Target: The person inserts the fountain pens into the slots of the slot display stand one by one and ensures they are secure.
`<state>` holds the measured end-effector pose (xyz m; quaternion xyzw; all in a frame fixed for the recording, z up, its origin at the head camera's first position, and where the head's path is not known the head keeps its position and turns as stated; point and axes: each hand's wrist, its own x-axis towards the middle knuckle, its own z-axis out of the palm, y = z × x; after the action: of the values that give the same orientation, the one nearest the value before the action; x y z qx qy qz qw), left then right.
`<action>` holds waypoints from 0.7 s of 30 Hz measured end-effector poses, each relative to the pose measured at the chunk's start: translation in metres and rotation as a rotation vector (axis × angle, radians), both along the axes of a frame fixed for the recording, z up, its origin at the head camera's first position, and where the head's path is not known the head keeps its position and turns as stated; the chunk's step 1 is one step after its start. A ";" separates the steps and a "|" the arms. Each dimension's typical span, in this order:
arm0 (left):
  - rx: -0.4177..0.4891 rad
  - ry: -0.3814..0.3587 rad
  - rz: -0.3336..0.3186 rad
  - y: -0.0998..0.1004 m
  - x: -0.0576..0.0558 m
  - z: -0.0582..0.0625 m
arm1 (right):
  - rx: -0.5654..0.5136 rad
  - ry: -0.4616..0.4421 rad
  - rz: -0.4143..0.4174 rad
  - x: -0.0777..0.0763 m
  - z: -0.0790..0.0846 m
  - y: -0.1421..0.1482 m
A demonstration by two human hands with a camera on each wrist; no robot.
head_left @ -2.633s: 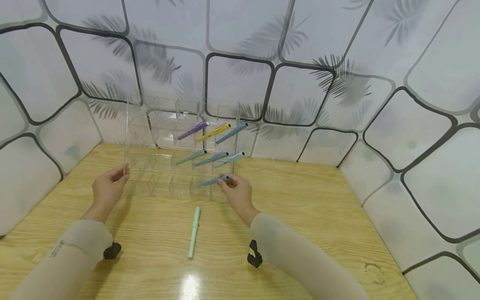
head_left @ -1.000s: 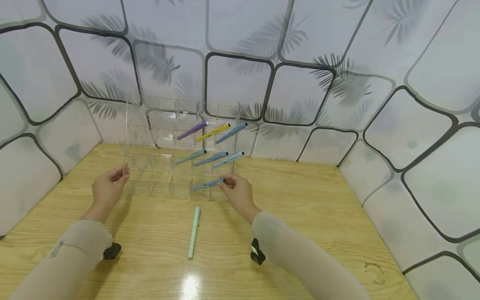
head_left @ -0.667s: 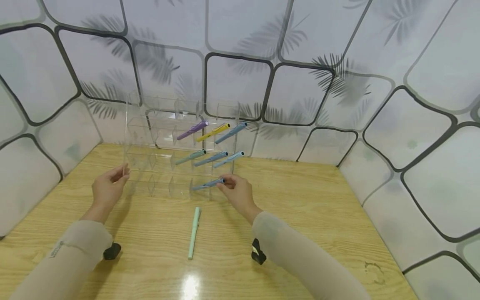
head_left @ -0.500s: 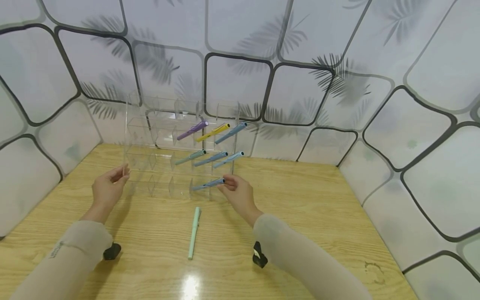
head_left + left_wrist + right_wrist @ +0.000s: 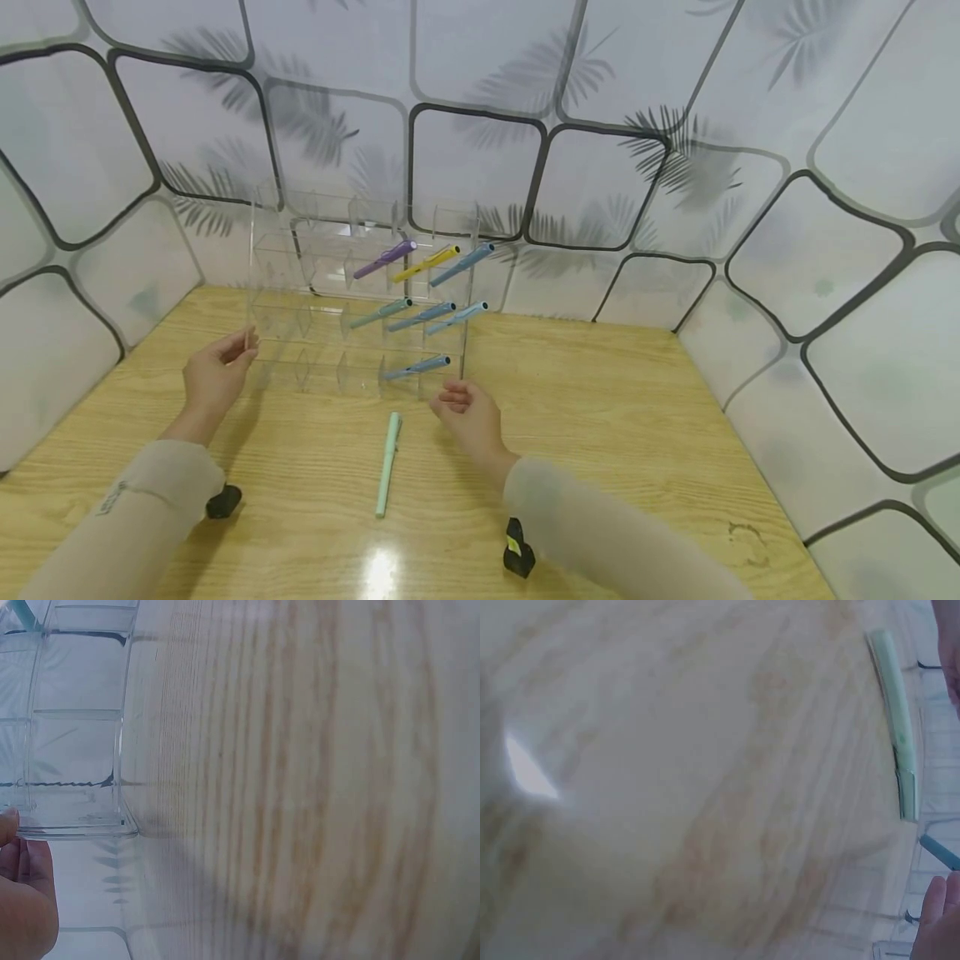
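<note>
A clear acrylic pen rack (image 5: 322,379) stands at the back of the table, its left side panel pinched between the thumb and fingers of my left hand (image 5: 213,375). In the left wrist view that hand (image 5: 26,900) grips the panel's edge. My right hand (image 5: 472,421), fingers loosely bent and holding nothing, is just below the rack's lower right corner. Above it a blue pen (image 5: 417,367) lies in the bottom row. On the table in front of the rack is a mint green pen (image 5: 387,467), also seen in the right wrist view as a long pen (image 5: 895,712).
The middle row carries a grey-green pen (image 5: 382,313), a blue pen (image 5: 422,317) and a light blue pen (image 5: 457,318). Higher up lie a purple pen (image 5: 386,259), a yellow pen (image 5: 427,263) and another blue pen (image 5: 462,265). A patterned wall covering (image 5: 480,179) rises behind.
The blue pen went down and left into the bottom row, and my right hand let go of it and drew back toward me. My left hand has stayed on the rack.
</note>
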<state>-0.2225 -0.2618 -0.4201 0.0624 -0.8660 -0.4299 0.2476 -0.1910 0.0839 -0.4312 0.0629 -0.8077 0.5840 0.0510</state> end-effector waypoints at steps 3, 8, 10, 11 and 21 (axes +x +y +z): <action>0.009 0.004 -0.004 0.000 0.000 0.000 | 0.011 -0.016 0.035 0.003 -0.007 -0.005; 0.003 0.009 -0.007 0.000 0.000 0.000 | 0.016 -0.070 0.067 0.007 -0.013 -0.013; -0.001 0.003 -0.009 0.001 0.001 0.001 | 0.022 -0.099 0.076 0.009 -0.015 -0.017; -0.001 -0.002 -0.012 0.001 0.001 0.001 | 0.030 -0.116 0.079 0.010 -0.015 -0.019; 0.007 -0.013 -0.030 0.000 0.003 0.001 | 0.160 -0.185 0.069 0.015 -0.018 -0.042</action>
<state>-0.2197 -0.2616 -0.4188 0.0530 -0.8670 -0.4361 0.2352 -0.1760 0.0415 -0.4488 0.0404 -0.8502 0.5226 -0.0489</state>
